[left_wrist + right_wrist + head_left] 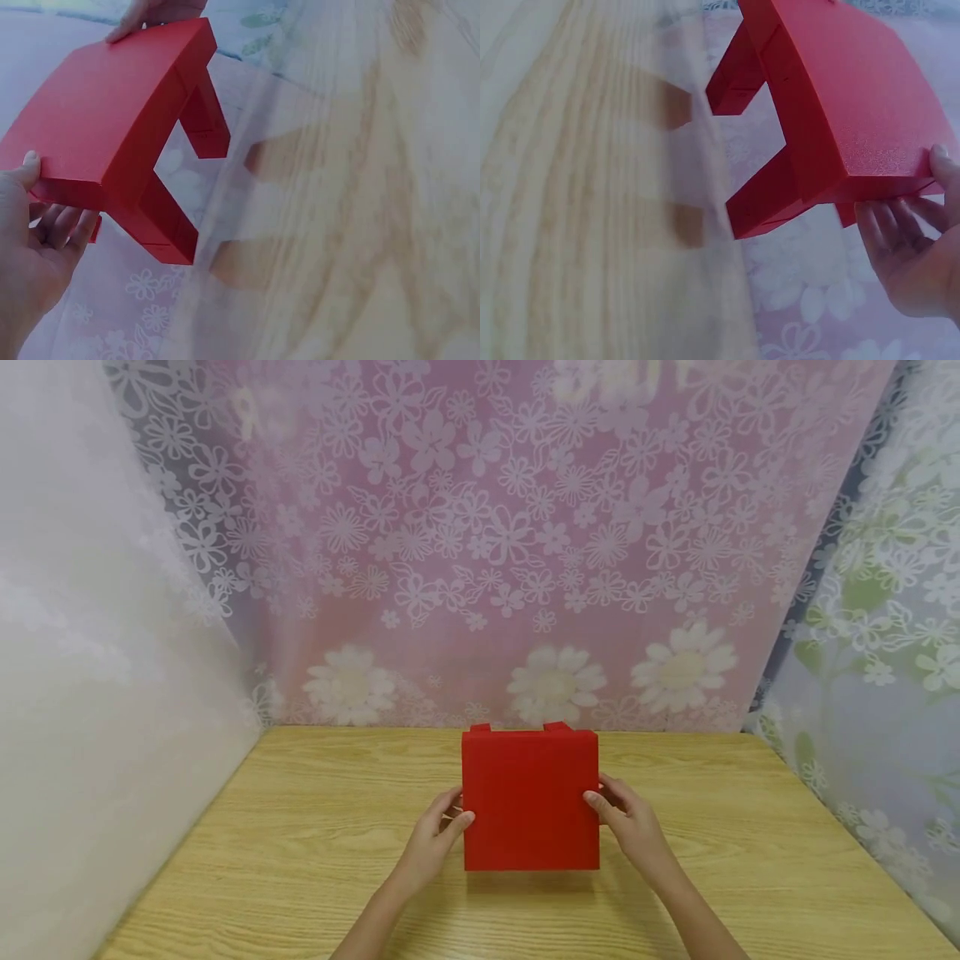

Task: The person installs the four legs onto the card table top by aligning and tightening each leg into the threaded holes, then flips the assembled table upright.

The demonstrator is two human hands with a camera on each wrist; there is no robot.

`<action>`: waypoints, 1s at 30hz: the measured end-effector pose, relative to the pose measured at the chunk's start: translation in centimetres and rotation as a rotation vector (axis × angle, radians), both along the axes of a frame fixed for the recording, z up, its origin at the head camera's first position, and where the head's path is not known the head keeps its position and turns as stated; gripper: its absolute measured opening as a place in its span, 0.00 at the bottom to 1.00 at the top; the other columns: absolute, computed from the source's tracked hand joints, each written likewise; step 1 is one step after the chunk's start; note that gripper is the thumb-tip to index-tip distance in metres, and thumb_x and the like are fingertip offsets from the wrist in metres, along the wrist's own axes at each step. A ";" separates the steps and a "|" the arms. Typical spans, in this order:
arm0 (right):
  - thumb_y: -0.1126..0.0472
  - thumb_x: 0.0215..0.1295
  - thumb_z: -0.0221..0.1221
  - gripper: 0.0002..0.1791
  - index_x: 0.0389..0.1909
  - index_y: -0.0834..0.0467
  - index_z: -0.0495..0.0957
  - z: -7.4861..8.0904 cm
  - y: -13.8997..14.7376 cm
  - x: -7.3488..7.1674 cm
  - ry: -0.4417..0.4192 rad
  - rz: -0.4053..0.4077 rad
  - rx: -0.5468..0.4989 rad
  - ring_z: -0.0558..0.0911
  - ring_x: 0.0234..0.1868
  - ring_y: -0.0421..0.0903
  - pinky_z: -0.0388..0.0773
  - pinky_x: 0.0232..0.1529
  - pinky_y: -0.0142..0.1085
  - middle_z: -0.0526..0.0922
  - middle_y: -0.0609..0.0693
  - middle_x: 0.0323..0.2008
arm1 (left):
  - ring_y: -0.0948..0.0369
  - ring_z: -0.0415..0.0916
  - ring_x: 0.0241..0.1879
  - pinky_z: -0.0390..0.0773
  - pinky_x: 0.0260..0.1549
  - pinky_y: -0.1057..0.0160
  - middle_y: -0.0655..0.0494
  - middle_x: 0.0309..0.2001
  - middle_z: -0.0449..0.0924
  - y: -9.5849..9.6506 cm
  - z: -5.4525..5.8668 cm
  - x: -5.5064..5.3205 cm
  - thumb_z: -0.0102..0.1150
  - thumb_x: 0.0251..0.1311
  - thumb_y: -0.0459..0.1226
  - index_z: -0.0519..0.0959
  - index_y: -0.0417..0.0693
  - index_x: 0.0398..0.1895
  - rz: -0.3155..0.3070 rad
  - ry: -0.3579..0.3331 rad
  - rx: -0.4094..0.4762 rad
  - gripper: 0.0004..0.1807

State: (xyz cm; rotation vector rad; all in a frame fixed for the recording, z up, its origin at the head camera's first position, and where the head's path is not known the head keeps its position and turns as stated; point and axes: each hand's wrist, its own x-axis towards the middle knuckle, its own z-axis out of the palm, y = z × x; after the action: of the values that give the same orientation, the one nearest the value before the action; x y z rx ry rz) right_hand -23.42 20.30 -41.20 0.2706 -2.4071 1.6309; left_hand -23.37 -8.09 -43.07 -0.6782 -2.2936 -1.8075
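A small red table (531,802) with a flat square top and block-like legs is held between both hands, its top turned toward the head camera. Two leg ends show past its far edge. My left hand (432,842) grips the left side, thumb on the top and fingers curled underneath. On the opposite side my right hand (636,828) holds it the same way, as the right wrist view shows with the thumb above the edge. In the left wrist view the legs (174,238) seem to stand off the wooden surface, with their reflections or shadows on it.
The hands work over a wood-grain tabletop (315,852). A pink flowered sheet (480,568) hangs behind its far edge. A pale sheet (97,677) closes the left side, and a flowered one (885,635) the right.
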 end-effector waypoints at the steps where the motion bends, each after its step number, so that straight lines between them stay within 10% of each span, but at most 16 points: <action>1: 0.55 0.65 0.56 0.28 0.60 0.68 0.66 0.4 -0.1 0.1 -0.027 -0.004 -0.009 0.76 0.38 0.46 0.77 0.38 0.34 0.76 0.56 0.39 | 0.54 0.67 0.44 0.71 0.44 0.64 0.47 0.48 0.67 0.0 -0.2 -0.1 0.51 0.65 0.35 0.60 0.27 0.62 0.003 -0.018 0.007 0.27; 12: 0.55 0.64 0.56 0.32 0.63 0.68 0.59 4.7 0.0 0.9 -0.256 0.105 -0.056 0.76 0.36 0.47 0.74 0.43 0.38 0.72 0.56 0.39 | 0.58 0.68 0.40 0.72 0.42 0.63 0.49 0.43 0.69 -0.2 1.4 0.0 0.50 0.66 0.41 0.59 0.26 0.62 0.006 -0.180 0.085 0.30; 30: 0.62 0.65 0.55 0.35 0.67 0.69 0.51 3.6 -0.3 0.7 -0.365 0.269 -0.362 0.76 0.41 0.44 0.72 0.48 0.36 0.70 0.55 0.42 | 0.56 0.76 0.37 0.74 0.42 0.57 0.48 0.41 0.76 -1.2 3.2 -0.8 0.50 0.65 0.47 0.62 0.34 0.63 0.027 -0.289 0.128 0.32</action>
State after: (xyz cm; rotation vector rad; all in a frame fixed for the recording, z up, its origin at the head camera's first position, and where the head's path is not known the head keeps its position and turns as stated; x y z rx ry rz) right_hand -22.70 20.03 -37.63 0.2588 -2.3272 2.3804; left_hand -24.12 -9.29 -39.89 -0.3852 -2.3131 -2.1392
